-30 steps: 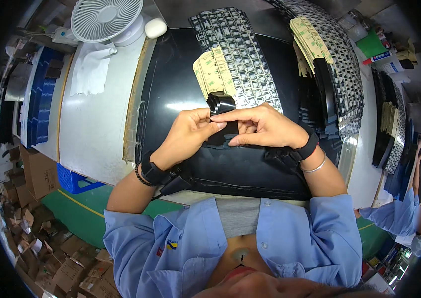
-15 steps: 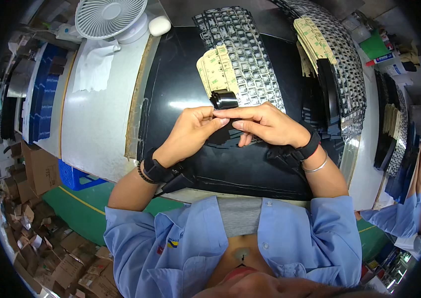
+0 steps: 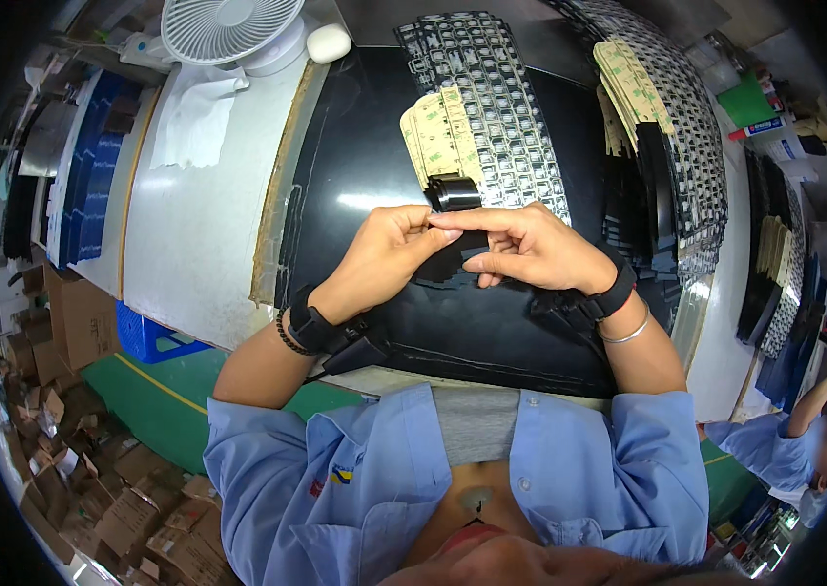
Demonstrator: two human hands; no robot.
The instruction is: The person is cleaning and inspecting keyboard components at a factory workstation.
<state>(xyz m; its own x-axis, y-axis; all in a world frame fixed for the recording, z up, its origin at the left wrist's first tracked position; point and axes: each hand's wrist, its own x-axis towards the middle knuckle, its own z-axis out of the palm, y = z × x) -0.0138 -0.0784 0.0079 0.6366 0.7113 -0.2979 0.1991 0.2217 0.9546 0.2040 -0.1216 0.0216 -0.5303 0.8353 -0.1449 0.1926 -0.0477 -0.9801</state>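
My left hand (image 3: 389, 249) is closed in a pinch, thumb against bent fingers; what lies between the fingertips is too small to make out. My right hand (image 3: 545, 252) reaches in from the other side, its index finger stretched to the left fingertips. Its thumb stands apart from the index finger, and the other fingers are bent. Just beyond the fingertips is a glossy black curled strip (image 3: 456, 192). It lies at the near end of yellowish backing sheets (image 3: 438, 137) with green print. Beside them runs a long sheet of black-and-white cut-out pieces (image 3: 516, 127). Small dark pieces lie partly hidden under my hands.
A black mat (image 3: 355, 156) covers the table. More patterned sheets (image 3: 702, 146) with yellowish backing are stacked at the right. A white fan (image 3: 233, 29) and a white rounded object (image 3: 329, 44) stand far left. Cardboard boxes (image 3: 135, 527) fill the floor. A co-worker's sleeve (image 3: 760, 449) shows at right.
My right thumb and bent fingers have moved slightly apart from the index finger. The left pinch stays much the same. The whole view has shifted a little, and the co-worker's arm has lowered.
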